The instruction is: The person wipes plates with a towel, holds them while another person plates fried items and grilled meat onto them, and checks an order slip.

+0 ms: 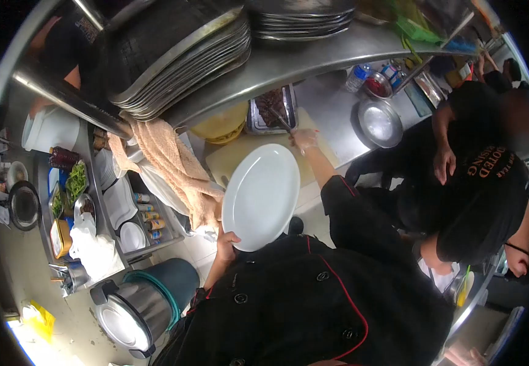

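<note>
My left hand point(228, 244) grips the lower rim of a white oval plate point(261, 198), which is tilted in front of my body and has nothing on it. My right hand point(304, 140), in a clear glove, is stretched out over the steel counter. It is closed around the handle of what look like metal tongs point(284, 122). Their far end reaches into a metal tray point(253, 124) of dark, chopped food point(271, 105). A cutting board point(228, 160) lies under and beside the tray. Yellow round items point(221, 125) are stacked to its left.
Stacked dark trays point(185, 67) crowd the shelf point(295, 64) above the counter. A towel point(170, 161) hangs at the left. A metal bowl point(380, 123) sits farther right. One co-worker point(478, 158) stands close on my right. A steel pot point(124, 317) is at lower left.
</note>
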Tool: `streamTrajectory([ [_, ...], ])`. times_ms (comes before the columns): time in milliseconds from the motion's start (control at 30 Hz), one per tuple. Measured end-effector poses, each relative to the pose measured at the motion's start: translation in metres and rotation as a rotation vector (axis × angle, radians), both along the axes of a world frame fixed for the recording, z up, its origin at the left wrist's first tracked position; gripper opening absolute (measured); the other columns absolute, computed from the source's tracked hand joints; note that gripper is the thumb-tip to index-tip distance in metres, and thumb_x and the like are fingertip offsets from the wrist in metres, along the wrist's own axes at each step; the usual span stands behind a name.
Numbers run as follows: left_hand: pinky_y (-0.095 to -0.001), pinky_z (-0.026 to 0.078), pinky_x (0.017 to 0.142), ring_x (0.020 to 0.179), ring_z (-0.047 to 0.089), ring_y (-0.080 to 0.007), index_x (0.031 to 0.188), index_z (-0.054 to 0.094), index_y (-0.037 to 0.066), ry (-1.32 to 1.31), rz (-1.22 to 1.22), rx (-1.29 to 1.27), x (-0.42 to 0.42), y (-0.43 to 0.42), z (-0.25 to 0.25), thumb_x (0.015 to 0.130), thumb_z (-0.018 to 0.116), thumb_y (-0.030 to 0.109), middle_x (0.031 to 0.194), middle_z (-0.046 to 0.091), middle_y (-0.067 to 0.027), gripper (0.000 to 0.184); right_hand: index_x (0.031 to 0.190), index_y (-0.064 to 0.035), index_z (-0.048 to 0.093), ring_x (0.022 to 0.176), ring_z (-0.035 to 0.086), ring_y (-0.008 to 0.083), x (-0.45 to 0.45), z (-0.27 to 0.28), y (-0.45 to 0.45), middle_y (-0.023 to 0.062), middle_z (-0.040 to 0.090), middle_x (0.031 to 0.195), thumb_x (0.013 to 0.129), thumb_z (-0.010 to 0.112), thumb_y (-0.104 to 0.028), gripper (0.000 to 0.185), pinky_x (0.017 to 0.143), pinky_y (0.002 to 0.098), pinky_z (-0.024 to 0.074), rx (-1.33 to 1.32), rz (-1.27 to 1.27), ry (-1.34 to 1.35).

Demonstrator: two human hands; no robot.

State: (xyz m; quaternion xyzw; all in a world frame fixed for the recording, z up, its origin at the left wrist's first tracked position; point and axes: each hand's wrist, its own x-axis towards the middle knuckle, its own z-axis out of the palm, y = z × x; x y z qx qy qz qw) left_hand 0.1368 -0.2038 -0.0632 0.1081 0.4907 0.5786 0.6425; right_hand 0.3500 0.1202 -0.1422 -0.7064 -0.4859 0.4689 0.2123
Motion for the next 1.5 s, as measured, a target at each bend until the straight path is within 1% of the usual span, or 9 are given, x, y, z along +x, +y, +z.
streamTrajectory([
  [100,-0.0340,0.047,0.076,0.086,0.055,-0.0290,0.125,0.038,0.000,0.058,0.009,-0.030,0.006,0.005,0.020,0.051,0.045,0.007,0.098,0.054,-0.0145,0.075,0.077,0.0013,0.062,0.051,0.057,0.0161,-0.007,0.024,-0.007,0.0119,0.061,0.065,0.089,0.052,-0.020,0.026,0.048,0.0271,0.0449,-0.118,-0.140,0.378],
  [300,-0.0352,0.048,0.079,0.091,0.055,-0.0289,0.124,0.038,-0.001,-0.033,0.035,-0.014,0.004,0.003,0.017,0.051,0.043,0.002,0.100,0.055,-0.0158,0.073,0.077,0.0026,0.059,0.051,0.054,0.0144,0.008,0.009,-0.012,0.0086,0.057,0.063,0.088,0.055,-0.017,0.023,0.043,0.0275,0.0407,-0.193,-0.254,0.522],
  [400,-0.0370,0.047,0.080,0.092,0.055,-0.0296,0.126,0.037,0.000,-0.081,0.047,0.015,0.000,0.000,0.008,0.051,0.043,0.002,0.101,0.054,-0.0155,0.075,0.081,0.0062,0.057,0.051,0.054,0.0199,0.026,0.023,-0.034,0.0118,0.058,0.068,0.088,0.053,-0.012,0.020,0.041,0.0318,0.0417,-0.172,-0.325,0.613],
  [600,-0.0393,0.046,0.083,0.093,0.054,-0.0310,0.126,0.037,0.003,0.031,0.052,-0.067,-0.007,-0.012,0.009,0.051,0.042,0.002,0.104,0.052,-0.0156,0.075,0.079,0.0024,0.060,0.049,0.051,0.0153,0.098,0.014,-0.092,0.0075,0.056,0.063,0.088,0.053,-0.015,0.021,0.039,0.0279,0.0381,-0.165,-0.148,0.555],
  [700,-0.0389,0.045,0.083,0.093,0.053,-0.0310,0.126,0.037,0.003,0.025,0.130,-0.055,0.000,-0.007,0.023,0.052,0.042,0.002,0.105,0.052,-0.0155,0.074,0.077,-0.0011,0.062,0.045,0.048,0.0125,0.131,0.025,-0.115,0.0043,0.056,0.059,0.089,0.051,-0.023,0.027,0.038,0.0256,0.0350,-0.191,0.059,0.239],
  [833,-0.0389,0.044,0.085,0.095,0.052,-0.0298,0.127,0.036,0.003,0.013,0.134,-0.002,-0.004,-0.010,-0.004,0.054,0.042,0.001,0.105,0.052,-0.0146,0.073,0.081,-0.0029,0.065,0.039,0.044,0.0105,0.127,0.056,-0.145,0.0036,0.055,0.057,0.089,0.051,-0.032,0.033,0.037,0.0249,0.0341,-0.311,0.034,0.246],
  [1067,-0.0378,0.043,0.086,0.095,0.051,-0.0289,0.127,0.036,0.003,0.005,0.108,0.042,-0.010,-0.012,-0.030,0.054,0.043,0.000,0.104,0.051,-0.0133,0.073,0.084,-0.0024,0.064,0.041,0.047,0.0120,0.096,0.036,-0.161,0.0048,0.056,0.059,0.088,0.053,-0.032,0.032,0.037,0.0263,0.0348,-0.222,-0.049,0.325],
  [1400,-0.0405,0.045,0.085,0.095,0.052,-0.0307,0.126,0.036,0.002,-0.034,0.136,0.012,-0.006,-0.011,-0.016,0.053,0.042,-0.001,0.104,0.051,-0.0149,0.073,0.071,-0.0019,0.058,0.033,0.039,0.0133,0.050,0.049,-0.155,0.0057,0.050,0.050,0.088,0.052,-0.028,0.032,0.031,0.0279,0.0296,-0.306,-0.147,0.353],
  [1500,-0.0412,0.046,0.084,0.096,0.053,-0.0321,0.127,0.034,0.002,-0.057,0.150,0.006,-0.004,-0.009,-0.005,0.053,0.042,-0.001,0.105,0.051,-0.0159,0.074,0.069,-0.0038,0.057,0.032,0.038,0.0120,0.052,0.036,-0.155,0.0038,0.048,0.048,0.090,0.050,-0.028,0.033,0.030,0.0258,0.0270,-0.320,-0.198,0.550],
])
